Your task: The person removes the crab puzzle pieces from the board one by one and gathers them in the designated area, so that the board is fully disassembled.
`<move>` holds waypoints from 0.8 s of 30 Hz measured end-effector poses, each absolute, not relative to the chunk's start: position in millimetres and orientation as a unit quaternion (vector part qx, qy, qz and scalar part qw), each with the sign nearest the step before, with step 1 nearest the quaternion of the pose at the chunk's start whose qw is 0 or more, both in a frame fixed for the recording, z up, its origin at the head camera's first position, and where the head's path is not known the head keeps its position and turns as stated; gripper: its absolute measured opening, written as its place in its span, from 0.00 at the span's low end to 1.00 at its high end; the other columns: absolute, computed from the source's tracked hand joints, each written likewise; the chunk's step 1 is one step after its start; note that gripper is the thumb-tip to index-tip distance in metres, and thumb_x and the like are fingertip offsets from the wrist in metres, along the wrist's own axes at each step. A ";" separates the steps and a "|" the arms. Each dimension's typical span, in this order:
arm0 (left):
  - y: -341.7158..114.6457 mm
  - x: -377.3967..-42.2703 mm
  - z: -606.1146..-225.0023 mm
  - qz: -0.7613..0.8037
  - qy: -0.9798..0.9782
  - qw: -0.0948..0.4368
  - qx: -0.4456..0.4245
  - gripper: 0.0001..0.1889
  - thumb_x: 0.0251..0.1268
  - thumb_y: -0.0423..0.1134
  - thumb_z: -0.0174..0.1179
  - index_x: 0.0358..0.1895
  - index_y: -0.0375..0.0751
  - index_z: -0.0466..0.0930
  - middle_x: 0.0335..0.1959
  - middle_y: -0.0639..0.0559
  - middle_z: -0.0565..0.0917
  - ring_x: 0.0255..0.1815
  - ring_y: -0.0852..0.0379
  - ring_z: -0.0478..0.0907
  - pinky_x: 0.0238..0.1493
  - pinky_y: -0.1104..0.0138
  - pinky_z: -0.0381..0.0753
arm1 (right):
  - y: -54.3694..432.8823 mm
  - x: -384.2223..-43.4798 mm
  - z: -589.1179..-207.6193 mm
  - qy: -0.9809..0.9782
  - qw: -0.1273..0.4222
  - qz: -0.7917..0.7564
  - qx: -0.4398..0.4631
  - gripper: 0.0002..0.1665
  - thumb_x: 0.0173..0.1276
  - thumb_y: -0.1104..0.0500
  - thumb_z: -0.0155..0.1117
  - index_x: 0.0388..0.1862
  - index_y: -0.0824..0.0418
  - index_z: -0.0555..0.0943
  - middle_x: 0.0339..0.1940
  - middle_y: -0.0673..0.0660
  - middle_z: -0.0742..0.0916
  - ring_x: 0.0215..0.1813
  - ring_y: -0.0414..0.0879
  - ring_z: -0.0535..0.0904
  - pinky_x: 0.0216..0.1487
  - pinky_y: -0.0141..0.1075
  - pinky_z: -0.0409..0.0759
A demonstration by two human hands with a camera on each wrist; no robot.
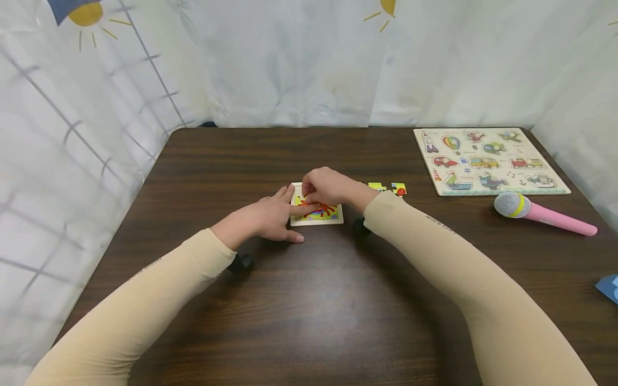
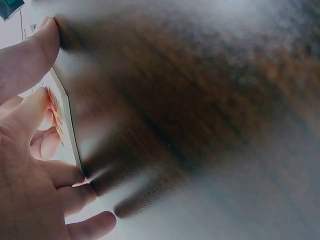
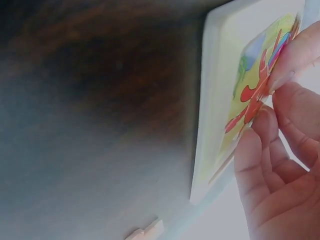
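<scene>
A small square jigsaw puzzle [image 1: 333,217] with a pale frame lies mid-table, showing a red creature on yellow-green. My left hand [image 1: 272,217] is spread at its left side. The index finger presses on the picture, the thumb rests on the table, and other fingertips touch the frame's edge in the left wrist view. From the right, my right hand [image 1: 328,185] reaches over the puzzle with curled fingers. In the right wrist view its thumb and fingertips [image 3: 248,142] pinch a red and yellow puzzle piece [image 3: 254,111] at the picture's surface, partly hidden.
Several loose jigsaw pieces [image 1: 398,188] lie right of the puzzle, partly behind my right wrist. A wooden vehicle peg board [image 1: 463,185] sits at the back right. Nearer me lies a pink toy microphone [image 1: 555,216]. A blue object [image 1: 609,288] shows at the right edge.
</scene>
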State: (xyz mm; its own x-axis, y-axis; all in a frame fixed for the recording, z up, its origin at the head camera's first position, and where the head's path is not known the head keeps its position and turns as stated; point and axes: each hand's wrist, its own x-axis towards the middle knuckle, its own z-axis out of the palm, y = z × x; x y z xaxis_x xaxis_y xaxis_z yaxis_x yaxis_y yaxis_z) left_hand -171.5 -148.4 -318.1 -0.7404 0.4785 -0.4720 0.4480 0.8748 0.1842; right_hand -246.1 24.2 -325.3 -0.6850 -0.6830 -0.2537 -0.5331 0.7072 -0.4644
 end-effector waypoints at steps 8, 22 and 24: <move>-147.6 -172.7 -317.9 0.023 0.931 0.270 0.244 0.43 0.67 0.61 0.64 0.81 0.70 0.51 0.84 0.31 0.33 0.86 0.34 0.33 0.76 0.35 0.56 | 28.0 -249.0 -325.6 0.895 0.211 -0.212 -0.330 0.08 0.69 0.60 0.71 0.42 0.61 0.83 0.40 0.56 0.86 0.42 0.48 0.79 0.51 0.37 0.81; -148.2 -172.4 -317.7 0.026 0.931 0.273 0.242 0.43 0.67 0.61 0.64 0.82 0.64 0.53 0.84 0.30 0.33 0.85 0.33 0.33 0.77 0.36 0.55 | 24.8 -246.7 -324.5 0.898 0.211 -0.193 -0.334 0.09 0.70 0.60 0.71 0.46 0.62 0.87 0.41 0.57 0.89 0.41 0.48 0.80 0.51 0.37 0.84; -148.2 -172.5 -318.0 0.026 0.931 0.272 0.243 0.43 0.67 0.61 0.64 0.82 0.63 0.54 0.84 0.30 0.33 0.85 0.32 0.34 0.77 0.36 0.55 | 24.2 -246.3 -324.4 0.899 0.212 -0.186 -0.336 0.08 0.70 0.60 0.70 0.45 0.62 0.87 0.40 0.57 0.89 0.40 0.48 0.80 0.50 0.37 0.84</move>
State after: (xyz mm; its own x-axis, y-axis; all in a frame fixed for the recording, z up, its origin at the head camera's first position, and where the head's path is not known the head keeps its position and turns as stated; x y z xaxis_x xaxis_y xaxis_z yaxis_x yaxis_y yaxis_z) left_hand -172.5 -148.2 -318.0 -0.7335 0.4666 -0.4943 0.4379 0.8805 0.1813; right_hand -246.3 24.2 -324.4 -0.6845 -0.6821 -0.2572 -0.5244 0.7058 -0.4763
